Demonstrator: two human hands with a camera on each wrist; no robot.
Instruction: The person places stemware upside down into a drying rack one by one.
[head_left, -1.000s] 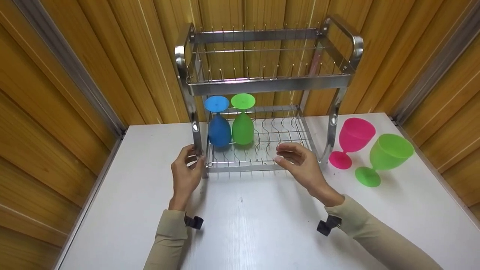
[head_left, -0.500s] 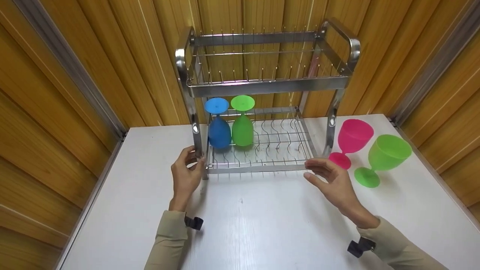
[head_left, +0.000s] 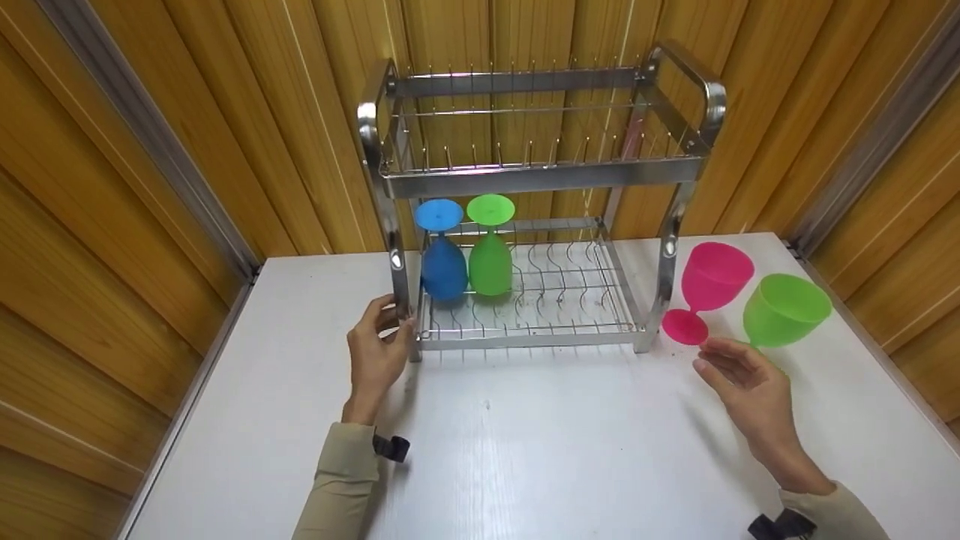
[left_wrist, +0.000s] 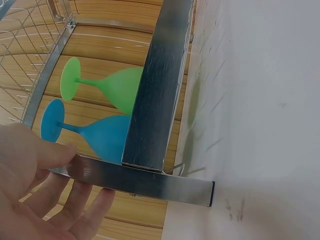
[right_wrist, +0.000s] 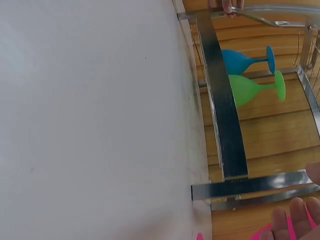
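My left hand [head_left: 377, 360] holds the left front leg of a two-tier metal dish rack [head_left: 525, 341], thumb on one side and fingers on the other. On the lower tier a blue goblet [head_left: 444, 270] and a green goblet [head_left: 490, 266] stand upside down side by side. My right hand [head_left: 757, 397] hovers right of the rack, holding nothing, fingers slightly bent and apart from the thumb. Just beyond it, an upright pink goblet [head_left: 716, 276] and another green goblet [head_left: 786, 311] stand on the table; the hand covers most of that green goblet's stem and base.
The rack's upper tier [head_left: 544, 178] carries rows of upright wire prongs. Wood-patterned walls [head_left: 127, 225] enclose the white table [head_left: 525, 450] at the back and both sides.
My right hand has moved right from in front of the rack to the standing goblets. The left hand keeps its hold on the rack leg.
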